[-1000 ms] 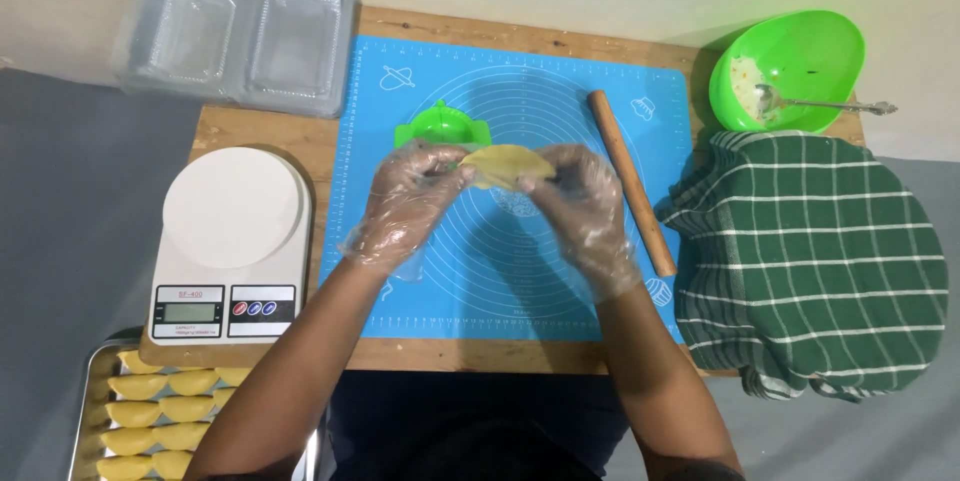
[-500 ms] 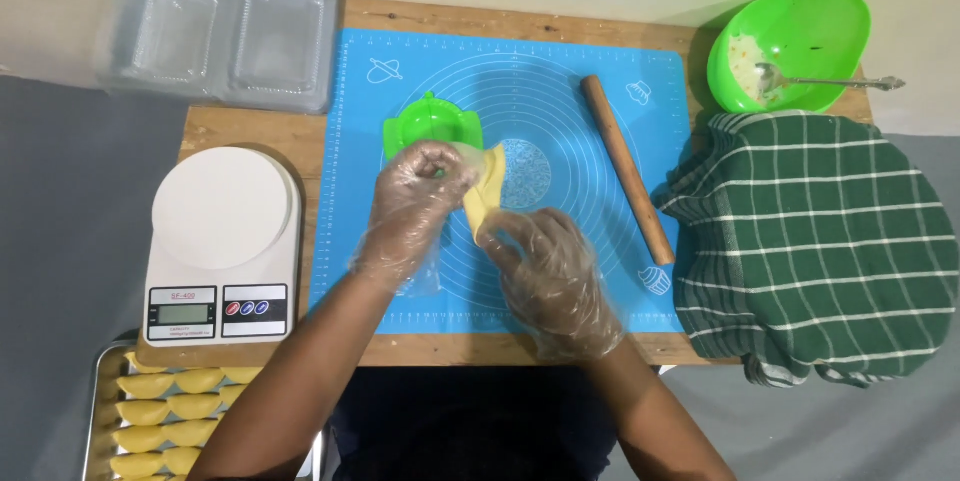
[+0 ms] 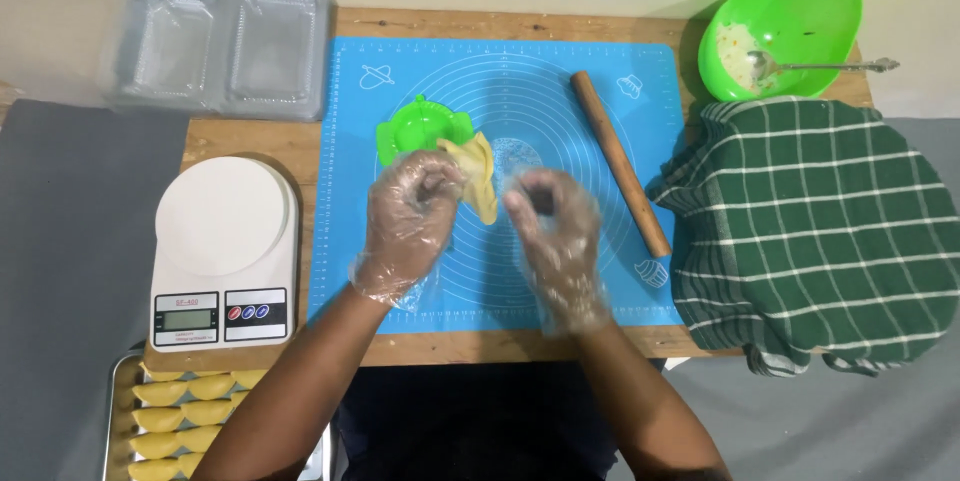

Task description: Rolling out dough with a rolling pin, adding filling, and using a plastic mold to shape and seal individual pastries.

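Wooden table (image 3: 470,346) bears blue mat (image 3: 560,81).

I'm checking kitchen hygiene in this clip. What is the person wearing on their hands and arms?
Both the left hand and the right hand wear loose, clear disposable plastic gloves, crinkled and glossy, ending in baggy open cuffs at the wrists. The forearms are bare: no sleeves, watch or jewellery show.

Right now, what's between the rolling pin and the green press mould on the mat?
In the head view, the yellow dough piece held by the left hand, then bare blue mat up to the rolling pin. The green mould sits left.
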